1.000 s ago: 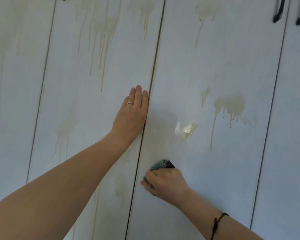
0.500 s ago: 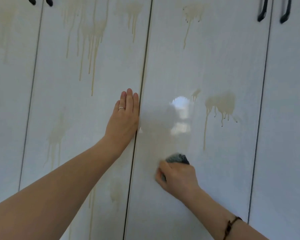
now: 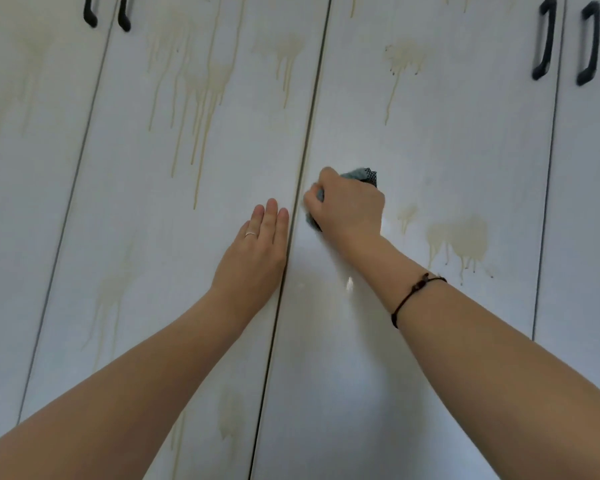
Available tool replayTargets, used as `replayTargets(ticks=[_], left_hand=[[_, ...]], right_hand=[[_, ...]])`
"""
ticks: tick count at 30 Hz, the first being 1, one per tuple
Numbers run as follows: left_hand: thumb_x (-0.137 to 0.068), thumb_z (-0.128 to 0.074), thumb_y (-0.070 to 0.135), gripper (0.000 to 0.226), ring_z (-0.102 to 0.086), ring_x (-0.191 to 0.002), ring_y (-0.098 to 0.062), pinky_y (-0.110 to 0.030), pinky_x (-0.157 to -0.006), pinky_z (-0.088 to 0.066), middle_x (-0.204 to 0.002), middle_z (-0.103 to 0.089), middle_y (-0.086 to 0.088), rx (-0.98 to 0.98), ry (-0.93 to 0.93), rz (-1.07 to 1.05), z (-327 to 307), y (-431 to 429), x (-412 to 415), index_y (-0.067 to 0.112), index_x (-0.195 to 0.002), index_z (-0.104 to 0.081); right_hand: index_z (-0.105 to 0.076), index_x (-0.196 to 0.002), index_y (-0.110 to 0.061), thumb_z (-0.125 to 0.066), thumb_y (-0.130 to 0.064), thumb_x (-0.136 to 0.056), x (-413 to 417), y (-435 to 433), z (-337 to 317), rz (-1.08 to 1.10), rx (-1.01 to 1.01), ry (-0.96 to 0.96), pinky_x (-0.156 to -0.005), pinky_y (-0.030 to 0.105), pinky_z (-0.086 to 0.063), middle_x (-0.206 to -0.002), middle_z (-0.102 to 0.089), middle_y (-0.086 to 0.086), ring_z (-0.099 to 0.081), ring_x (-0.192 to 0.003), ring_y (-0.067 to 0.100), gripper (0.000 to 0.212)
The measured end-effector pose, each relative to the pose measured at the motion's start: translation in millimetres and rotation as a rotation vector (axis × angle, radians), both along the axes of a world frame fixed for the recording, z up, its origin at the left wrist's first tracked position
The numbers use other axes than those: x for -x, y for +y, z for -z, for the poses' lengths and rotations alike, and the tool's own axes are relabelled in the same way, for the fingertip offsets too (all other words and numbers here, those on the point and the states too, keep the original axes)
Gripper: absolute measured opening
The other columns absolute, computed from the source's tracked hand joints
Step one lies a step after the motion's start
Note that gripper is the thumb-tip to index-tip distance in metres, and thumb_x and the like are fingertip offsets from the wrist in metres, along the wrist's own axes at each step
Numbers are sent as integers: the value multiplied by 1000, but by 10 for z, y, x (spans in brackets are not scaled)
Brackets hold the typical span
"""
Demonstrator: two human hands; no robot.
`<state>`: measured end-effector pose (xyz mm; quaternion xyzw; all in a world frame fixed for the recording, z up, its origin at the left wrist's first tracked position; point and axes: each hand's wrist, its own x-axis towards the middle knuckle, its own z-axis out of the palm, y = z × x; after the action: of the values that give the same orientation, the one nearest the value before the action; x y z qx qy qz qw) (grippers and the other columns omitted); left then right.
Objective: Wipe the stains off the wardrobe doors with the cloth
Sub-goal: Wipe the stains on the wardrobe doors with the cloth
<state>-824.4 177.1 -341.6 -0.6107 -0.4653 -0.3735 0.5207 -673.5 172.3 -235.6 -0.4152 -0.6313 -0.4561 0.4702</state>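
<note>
A person's right hand (image 3: 350, 209) grips a bunched blue-green cloth (image 3: 362, 175) against a white wardrobe door (image 3: 430, 341). The fingers are curled round the fabric, so only its top corner and a bit beside the thumb show. The cloth sits at the door's left edge, just right of the seam (image 3: 293, 237) between the two middle doors, about halfway up the view.

The left hand (image 3: 253, 251) lies flat on the neighbouring door (image 3: 136, 237), just left of the same seam and a little below the cloth. Its fingers are straight, pressed together and pointing up, and one wears a thin ring (image 3: 250, 233). The two hands are near each other but apart. A dark cord bracelet (image 3: 413, 296) circles the right wrist.

Long yellowish drips (image 3: 201, 98) run down the neighbouring door above the left hand, with fainter patches (image 3: 108, 296) lower down. On the cloth's door a splash (image 3: 402, 58) with one long run sits high up. A wider blotch (image 3: 461, 237) with short drips lies to the right of the right hand, and a small mark (image 3: 407, 214) sits between blotch and hand.

Black handles (image 3: 543, 39) hang at top right. Another pair (image 3: 90, 13) at top left is cut off by the upper edge.
</note>
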Motion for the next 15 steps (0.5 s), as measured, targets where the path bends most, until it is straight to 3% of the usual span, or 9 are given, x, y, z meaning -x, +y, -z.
replayTargets(ticks=[2,5,8,10,13,15], left_hand=[[-95,5,3,66,-38,-140,-45,-47,-112,-41,-153,-31,-33,10,-23,12,-51,-19,5,-10,-150,-29],[-93,-21,5,57,-49,-132,-45,-49,-100,-50,-147,-42,-33,27,-58,51,-103,-81,45,-10,-144,-41],[-90,-39,-10,57,-47,-134,-44,-49,-93,-54,-150,-38,-33,110,-72,55,-148,-217,72,-9,-147,-36],[-90,-42,-11,57,-47,-133,-46,-48,-96,-52,-148,-37,-36,131,-71,-9,-120,-263,-1,-12,-146,-33],[-90,-42,-10,57,-46,-131,-51,-50,-102,-49,-146,-34,-42,166,-42,-104,-99,-254,-130,-17,-145,-28],[-92,-39,-9,56,-44,-132,-53,-52,-105,-47,-146,-32,-44,159,-25,-140,-86,-215,-139,-18,-145,-25]], right_hand=[[-44,-83,-20,-42,-37,-97,144,7,129,-47,33,8,-49,27,-16,-60,-46,-5,-45,-56,22,22],[-48,-74,-19,-53,-33,-90,94,39,818,-151,27,-154,-46,23,-19,-55,-50,-3,-50,-48,23,22],[-48,-65,-18,-66,-22,-80,-305,-37,1730,-203,65,-399,-45,23,-18,-50,-47,-3,-44,-41,21,24],[-47,-65,-20,-63,-20,-81,-812,-132,2157,-163,103,-444,-42,25,-21,-51,-45,-5,-43,-41,18,22],[-55,-69,-22,-58,-22,-85,-1614,-289,2304,-97,22,-418,-44,23,-22,-52,-46,-7,-42,-42,15,17],[-53,-71,-23,-51,-19,-87,-1909,-349,2099,-102,43,-499,-45,21,-22,-52,-47,-8,-41,-42,13,17]])
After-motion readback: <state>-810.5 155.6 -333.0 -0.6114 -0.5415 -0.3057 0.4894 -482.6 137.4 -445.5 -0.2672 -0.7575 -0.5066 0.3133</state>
